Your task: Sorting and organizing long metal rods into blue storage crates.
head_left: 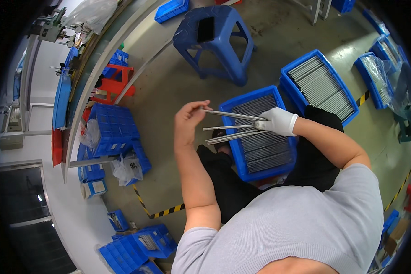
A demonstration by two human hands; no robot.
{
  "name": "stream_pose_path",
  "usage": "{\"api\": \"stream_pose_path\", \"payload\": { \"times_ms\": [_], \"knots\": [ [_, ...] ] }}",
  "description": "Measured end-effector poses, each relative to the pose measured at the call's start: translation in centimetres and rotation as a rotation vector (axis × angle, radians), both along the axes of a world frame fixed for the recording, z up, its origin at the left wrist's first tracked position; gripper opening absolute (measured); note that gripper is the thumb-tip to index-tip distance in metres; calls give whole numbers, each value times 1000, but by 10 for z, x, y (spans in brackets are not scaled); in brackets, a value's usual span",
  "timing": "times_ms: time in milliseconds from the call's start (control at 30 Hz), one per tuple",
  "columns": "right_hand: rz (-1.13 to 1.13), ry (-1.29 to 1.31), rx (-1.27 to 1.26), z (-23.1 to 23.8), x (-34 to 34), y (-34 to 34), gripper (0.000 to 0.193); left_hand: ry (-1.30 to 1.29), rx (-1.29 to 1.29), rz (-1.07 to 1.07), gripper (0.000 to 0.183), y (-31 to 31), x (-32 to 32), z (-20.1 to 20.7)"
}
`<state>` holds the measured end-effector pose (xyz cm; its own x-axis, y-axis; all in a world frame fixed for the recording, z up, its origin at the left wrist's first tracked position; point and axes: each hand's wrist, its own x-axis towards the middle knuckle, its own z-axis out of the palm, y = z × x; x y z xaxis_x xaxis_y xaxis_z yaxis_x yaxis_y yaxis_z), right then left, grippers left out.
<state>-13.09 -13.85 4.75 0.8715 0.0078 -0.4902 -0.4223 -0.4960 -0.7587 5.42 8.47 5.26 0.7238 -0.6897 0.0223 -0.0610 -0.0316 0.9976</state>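
My right hand (280, 121), in a white glove, is closed round one end of several slim silvery metal rods (235, 135), which fan out to the left. My bare left hand (189, 118) pinches the far left end of the uppermost rod (233, 115). Beneath the rods, between my knees, stands a blue crate (237, 157) filled with rows of dark grey rods (267, 153). The gloved fingers partly hide how the held rods sit in the palm.
Right of my knee is a second blue crate (340, 81) of lighter rods. Ahead stands a blue plastic stool (235, 43) bearing a dark flat object (206, 29). A workbench edge (93, 77) runs along the left, with stacked blue bins (114, 130) below. Striped floor tape (166, 212) lies behind-left.
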Motion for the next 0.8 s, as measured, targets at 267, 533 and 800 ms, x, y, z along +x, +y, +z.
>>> {"api": "stream_pose_path", "payload": {
  "times_ms": [267,533,800],
  "knots": [
    [-183,195,1315,-34,-3,-4,34,840,-533,120,12,11,27,-55],
    [-224,209,1230,-37,11,17,32,760,-88,-215,44,-76,-78,-27],
    [34,-443,-385,-34,26,27,32,249,178,80,25,-83,-46,-53]
  ]
}}
